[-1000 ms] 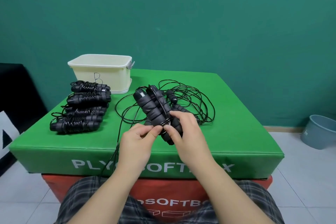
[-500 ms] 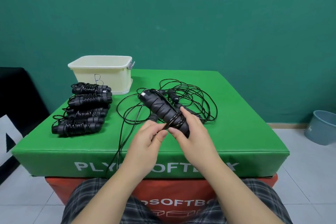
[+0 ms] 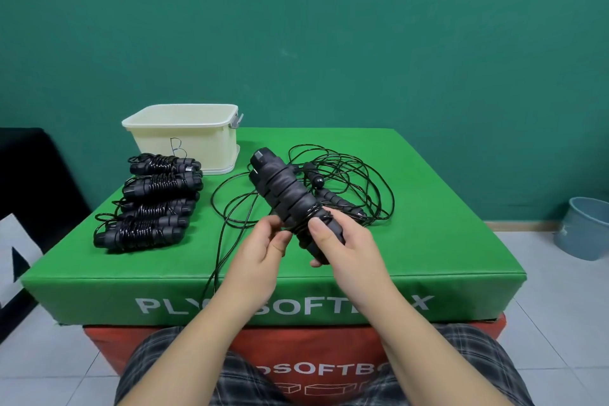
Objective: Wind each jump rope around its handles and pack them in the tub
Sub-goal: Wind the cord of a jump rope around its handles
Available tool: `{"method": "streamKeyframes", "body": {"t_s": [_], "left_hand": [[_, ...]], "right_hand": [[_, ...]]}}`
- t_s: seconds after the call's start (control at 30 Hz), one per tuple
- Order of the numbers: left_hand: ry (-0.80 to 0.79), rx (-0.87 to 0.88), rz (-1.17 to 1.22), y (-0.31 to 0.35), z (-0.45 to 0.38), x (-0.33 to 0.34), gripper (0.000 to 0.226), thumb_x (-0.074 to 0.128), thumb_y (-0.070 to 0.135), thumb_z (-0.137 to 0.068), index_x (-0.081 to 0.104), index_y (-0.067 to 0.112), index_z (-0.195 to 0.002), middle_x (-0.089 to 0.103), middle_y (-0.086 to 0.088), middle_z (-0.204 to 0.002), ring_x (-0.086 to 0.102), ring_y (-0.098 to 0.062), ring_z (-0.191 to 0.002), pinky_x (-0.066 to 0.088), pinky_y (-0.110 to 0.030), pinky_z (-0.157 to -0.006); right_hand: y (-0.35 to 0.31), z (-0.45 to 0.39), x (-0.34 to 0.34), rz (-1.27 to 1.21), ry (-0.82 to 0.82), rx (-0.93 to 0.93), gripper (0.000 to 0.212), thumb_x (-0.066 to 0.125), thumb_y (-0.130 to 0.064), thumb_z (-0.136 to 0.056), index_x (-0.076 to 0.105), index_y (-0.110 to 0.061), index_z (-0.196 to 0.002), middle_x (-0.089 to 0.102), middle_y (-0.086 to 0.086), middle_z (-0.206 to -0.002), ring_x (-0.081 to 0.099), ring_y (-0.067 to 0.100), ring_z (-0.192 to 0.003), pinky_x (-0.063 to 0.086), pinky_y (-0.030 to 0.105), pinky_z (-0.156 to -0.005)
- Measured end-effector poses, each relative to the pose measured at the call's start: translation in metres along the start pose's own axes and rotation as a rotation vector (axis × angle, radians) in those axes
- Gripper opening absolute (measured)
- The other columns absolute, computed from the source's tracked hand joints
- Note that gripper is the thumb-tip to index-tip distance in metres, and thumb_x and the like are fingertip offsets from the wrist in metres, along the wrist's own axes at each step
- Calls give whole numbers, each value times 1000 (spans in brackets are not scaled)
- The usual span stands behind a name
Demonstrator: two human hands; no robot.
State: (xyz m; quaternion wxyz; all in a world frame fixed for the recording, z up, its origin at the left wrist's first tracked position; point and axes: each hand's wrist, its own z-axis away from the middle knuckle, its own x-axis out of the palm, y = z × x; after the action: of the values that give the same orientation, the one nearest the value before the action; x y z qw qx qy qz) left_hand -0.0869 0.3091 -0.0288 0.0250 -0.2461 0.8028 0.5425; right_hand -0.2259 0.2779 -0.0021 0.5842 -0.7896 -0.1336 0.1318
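My right hand (image 3: 342, 242) grips the near end of a pair of black foam jump rope handles (image 3: 283, 189), held side by side and pointing up to the left. A few turns of thin black cord circle them just above my thumb. My left hand (image 3: 263, 247) pinches that cord beside the handles. The loose cord (image 3: 227, 208) loops over the green box and hangs over its front edge. A second unwound rope (image 3: 349, 181) lies tangled behind. Several wound ropes (image 3: 155, 204) lie in a row on the left. The cream tub (image 3: 184, 135) stands at the back left.
The green soft box (image 3: 428, 241) rests on a red one (image 3: 329, 369) above my checked-trousered knees. A blue bucket (image 3: 583, 227) stands on the tiled floor at the right. A dark object leans at the far left.
The handle pair has tilted further up to the left in my right hand. My left hand has brought the cord round, adding turns near my right thumb.
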Motion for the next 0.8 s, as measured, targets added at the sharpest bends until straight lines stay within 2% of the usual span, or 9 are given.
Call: {"method": "streamKeyframes", "body": {"t_s": [0.07,0.17,0.3,0.37,0.43,0.53,0.67,0.73,0.8], "left_hand": [[-39,-3,36,2,1,0,17,38,39,-85,52,30,-91,56,24,-64,47,8,-57,35,-13,-56],[-52,-79,132,1,-1,-3,25,44,41,-82,50,19,-72,45,10,-52,38,0,-43,27,-10,-44],[52,-144,183,5,-2,-6,42,62,46,-82,52,9,-63,42,11,-49,36,-3,-42,26,-17,-45],[137,-139,143,8,0,-4,30,61,42,-73,59,15,-58,48,8,-55,41,-2,-49,32,-18,-52],[198,-147,87,11,1,-3,23,69,33,-75,63,25,-54,55,6,-62,45,-1,-56,35,-19,-59],[259,-102,-79,13,3,-2,27,75,26,-75,60,27,-53,52,4,-62,45,-2,-56,31,-15,-55],[313,-5,-219,18,4,-6,21,73,27,-77,66,15,-62,53,3,-66,48,-2,-63,32,-11,-56],[327,29,-238,17,4,-10,19,70,26,-80,67,14,-66,55,5,-68,49,-2,-65,32,-11,-58],[324,65,-252,17,5,-13,15,69,24,-82,68,15,-69,55,8,-70,51,-1,-69,34,-10,-60]], "right_hand": [[0,0,-1,-20,-27,2,27,55,-39,-82,64,-21,-101,65,5,-85,62,15,-76,52,26,-53],[1,-2,-3,-60,-48,25,30,51,-43,-83,62,-18,-94,67,-1,-78,65,17,-69,48,28,-48],[5,-6,-1,12,55,22,33,56,-56,-77,59,-29,-97,65,-10,-88,61,8,-79,47,30,-71],[4,-7,-3,116,136,-66,17,59,-43,-83,53,-38,-98,61,-11,-99,60,6,-89,45,25,-81],[5,-8,-8,258,188,-193,20,62,-30,-86,52,-44,-98,56,-10,-103,59,7,-91,46,24,-83],[9,-7,-14,464,205,-378,20,58,-19,-89,67,-29,-104,57,-11,-103,54,-2,-96,42,14,-87],[9,-3,-11,560,110,-389,39,56,-34,-88,63,-17,-122,54,-11,-113,42,-17,-108,31,3,-94],[7,0,-7,575,13,-329,60,54,-48,-84,51,-19,-136,45,-14,-124,31,-24,-114,22,-1,-97],[9,2,-4,585,-59,-265,76,65,-49,-81,37,-20,-145,35,-17,-130,25,-27,-115,16,-5,-95]]}}
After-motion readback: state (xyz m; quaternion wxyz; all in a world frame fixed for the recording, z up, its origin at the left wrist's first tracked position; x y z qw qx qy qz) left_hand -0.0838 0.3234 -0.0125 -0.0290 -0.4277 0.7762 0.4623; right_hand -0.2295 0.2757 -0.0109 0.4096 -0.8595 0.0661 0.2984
